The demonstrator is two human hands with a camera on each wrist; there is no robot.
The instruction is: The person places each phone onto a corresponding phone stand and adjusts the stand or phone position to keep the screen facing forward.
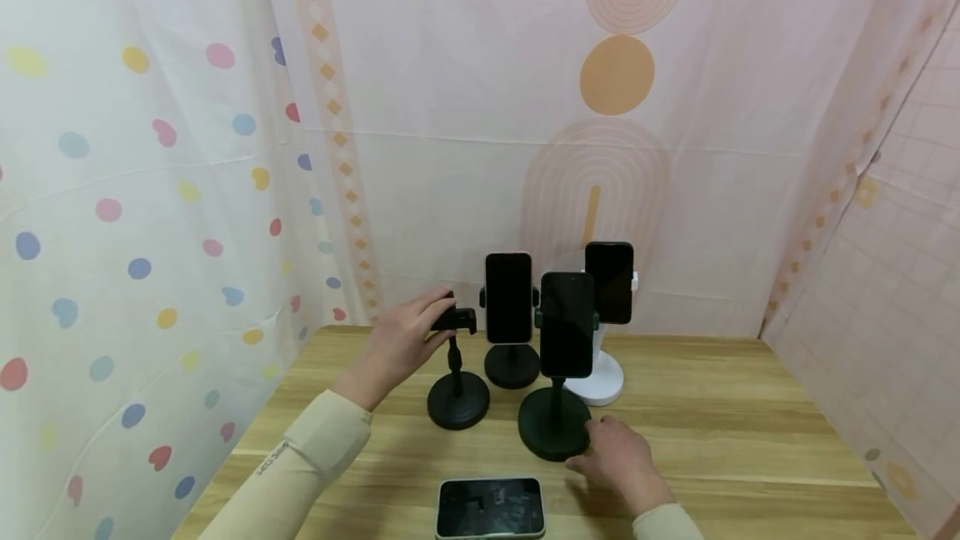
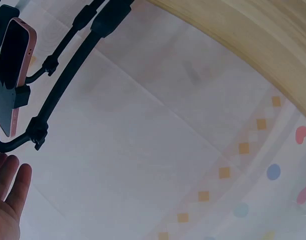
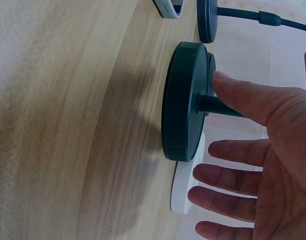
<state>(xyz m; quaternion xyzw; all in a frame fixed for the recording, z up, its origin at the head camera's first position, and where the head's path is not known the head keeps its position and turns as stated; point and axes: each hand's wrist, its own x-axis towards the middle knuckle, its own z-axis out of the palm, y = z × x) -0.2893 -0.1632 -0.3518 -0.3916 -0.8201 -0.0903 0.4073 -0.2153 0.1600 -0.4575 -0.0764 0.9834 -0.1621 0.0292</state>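
My left hand (image 1: 405,336) is at the phone clamp of a black phone stand (image 1: 458,402), which holds no phone. Three straight fingers (image 2: 19,187) show close under the stand's bent neck in the left wrist view; the thumb is out of that view. My right hand (image 1: 621,457), fingers spread and extended, is beside the round base of a dark green phone stand (image 1: 553,427). That stand carries a black-screened phone (image 1: 567,325) upright. Nearer the front, a phone in a pale frame (image 1: 491,508) lies flat, screen up.
Behind stand a second black stand (image 1: 512,369) with an upright phone (image 1: 508,298) and a white stand (image 1: 603,382) with another phone (image 1: 611,283). Patterned curtains (image 1: 450,215) hang behind and along both sides of the wooden table (image 1: 712,415).
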